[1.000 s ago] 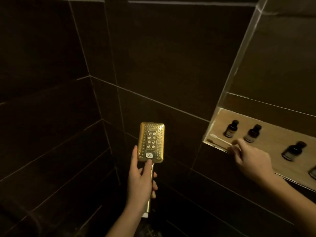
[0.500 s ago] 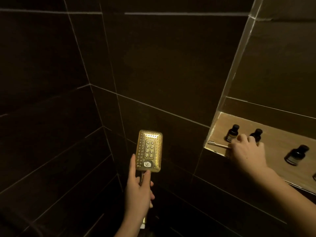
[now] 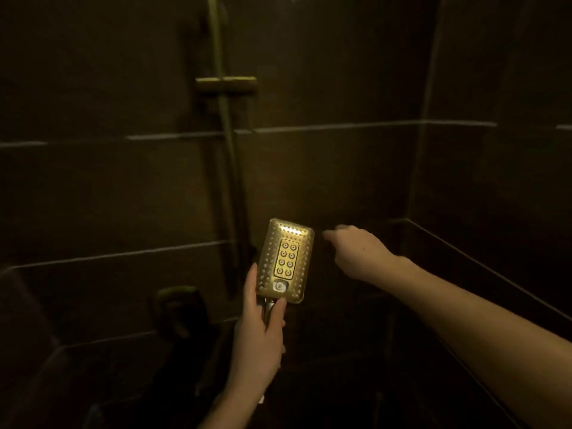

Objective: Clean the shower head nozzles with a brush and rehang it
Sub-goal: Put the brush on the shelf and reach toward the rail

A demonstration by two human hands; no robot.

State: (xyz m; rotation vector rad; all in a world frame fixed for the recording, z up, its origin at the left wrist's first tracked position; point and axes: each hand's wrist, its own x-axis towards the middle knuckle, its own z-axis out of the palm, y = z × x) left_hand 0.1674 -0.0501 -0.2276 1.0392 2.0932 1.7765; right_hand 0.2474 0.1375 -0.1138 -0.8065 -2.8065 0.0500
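Note:
A gold rectangular shower head [image 3: 286, 261] faces me with its nozzle plate lit, near the middle of the head view. My left hand [image 3: 260, 329] is wrapped around its handle just below the plate and holds it upright. My right hand [image 3: 356, 252] hovers just right of the head's top corner, back towards me, fingers curled and pointing left, apart from the head. It is blurred, and I cannot tell whether anything is in it. No brush shows.
A vertical shower rail [image 3: 229, 168] with a gold holder bracket [image 3: 226, 83] runs up the dark tiled wall behind the head. A dark round valve knob [image 3: 179, 308] sits low on the wall at left. A tiled ledge edge [image 3: 464, 252] slants down at right.
My view has swung left, so the niche with the small bottles and the brush is out of frame. My right hand left the niche shelf and came over beside the shower head.

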